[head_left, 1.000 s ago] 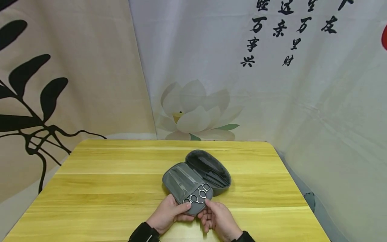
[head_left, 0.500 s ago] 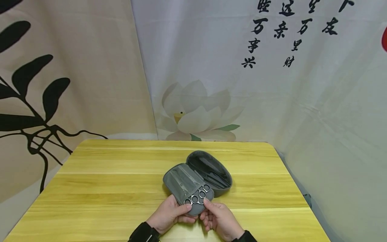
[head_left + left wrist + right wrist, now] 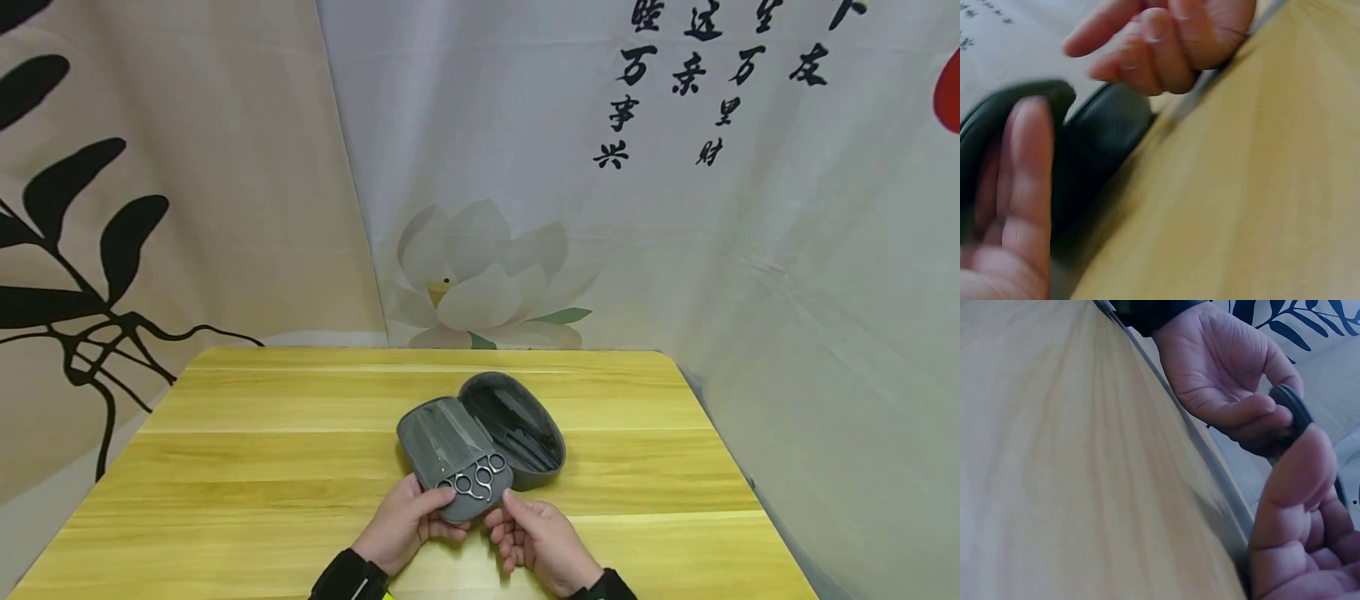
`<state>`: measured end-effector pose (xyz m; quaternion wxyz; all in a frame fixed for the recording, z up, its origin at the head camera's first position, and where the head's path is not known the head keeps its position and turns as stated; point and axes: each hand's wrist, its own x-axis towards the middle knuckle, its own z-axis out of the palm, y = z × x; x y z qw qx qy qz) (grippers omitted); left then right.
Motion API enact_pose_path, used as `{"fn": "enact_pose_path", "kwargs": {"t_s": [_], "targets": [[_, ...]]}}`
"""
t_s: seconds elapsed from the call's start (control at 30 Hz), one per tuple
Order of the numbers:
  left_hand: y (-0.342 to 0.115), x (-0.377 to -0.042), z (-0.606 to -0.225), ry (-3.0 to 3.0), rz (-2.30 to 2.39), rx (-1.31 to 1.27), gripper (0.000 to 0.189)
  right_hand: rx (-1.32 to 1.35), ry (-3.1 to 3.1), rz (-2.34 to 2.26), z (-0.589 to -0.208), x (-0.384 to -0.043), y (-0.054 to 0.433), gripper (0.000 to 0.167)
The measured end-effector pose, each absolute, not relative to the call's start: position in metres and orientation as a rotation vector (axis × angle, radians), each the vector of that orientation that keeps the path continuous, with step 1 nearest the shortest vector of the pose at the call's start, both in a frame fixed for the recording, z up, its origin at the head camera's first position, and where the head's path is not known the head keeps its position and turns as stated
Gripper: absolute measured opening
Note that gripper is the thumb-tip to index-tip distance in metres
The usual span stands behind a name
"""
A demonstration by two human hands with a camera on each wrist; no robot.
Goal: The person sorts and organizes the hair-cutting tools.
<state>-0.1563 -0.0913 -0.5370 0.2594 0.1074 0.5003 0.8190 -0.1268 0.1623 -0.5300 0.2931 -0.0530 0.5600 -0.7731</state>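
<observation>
A dark grey zip case lies unfolded on the table. My left hand grips the near edge of its flat half, thumb on top and fingers beneath. Under a see-through mesh pocket on that half are two pairs of scissors, their metal finger rings sticking out toward me. Just right of the flat half is my right hand, fingers loosely curled and apparently holding nothing; its thumb tip is close to the case edge. In the left wrist view a gap shows between the right hand and the case.
Dark slim items sit inside the case's deeper half, too shadowed to identify. The wooden table reaches back to a printed cloth backdrop.
My left hand and the case have shifted slightly left. The right thumb, earlier over the flat half by the scissors' rings, is now at its edge.
</observation>
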Motion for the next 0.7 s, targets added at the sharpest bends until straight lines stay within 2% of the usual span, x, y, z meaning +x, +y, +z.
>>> {"fn": "enact_pose_path", "kwargs": {"t_s": [0.27,0.47,0.7], "targets": [[-0.105,-0.165,-0.530,1.468,2.540,-0.249,0.030,-0.128,1.468,-2.050,-0.531,-0.128,0.164,0.042],[-0.108,-0.165,-0.529,1.479,2.659,-0.320,0.033,-0.134,1.438,-2.062,-0.532,-0.128,0.166,0.039],[-0.105,-0.167,-0.526,1.520,2.759,-0.355,0.021,-0.073,1.515,-2.102,-0.533,-0.129,0.166,0.037]]}}
